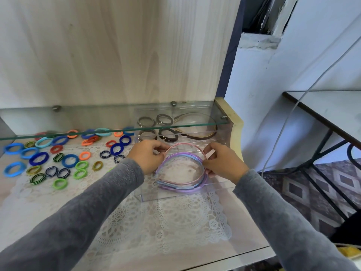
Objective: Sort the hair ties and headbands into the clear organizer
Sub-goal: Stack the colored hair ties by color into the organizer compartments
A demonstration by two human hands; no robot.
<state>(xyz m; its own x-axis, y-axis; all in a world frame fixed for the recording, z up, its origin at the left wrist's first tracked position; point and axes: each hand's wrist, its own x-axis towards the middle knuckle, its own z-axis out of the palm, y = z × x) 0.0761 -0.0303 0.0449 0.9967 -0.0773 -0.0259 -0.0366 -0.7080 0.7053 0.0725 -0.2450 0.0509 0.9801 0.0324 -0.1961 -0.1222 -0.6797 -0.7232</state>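
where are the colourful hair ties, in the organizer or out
Out: the colourful hair ties lie scattered on the lace mat, left of the clear organizer.

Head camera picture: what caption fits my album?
Left hand and right hand hold a pink headband over pastel headbands in the clear organizer; hair ties lie left.

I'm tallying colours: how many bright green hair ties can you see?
3, left of the left sleeve: one bright green hair tie, another just below it, a third lower left. A green sliver at the sleeve may be a fourth.
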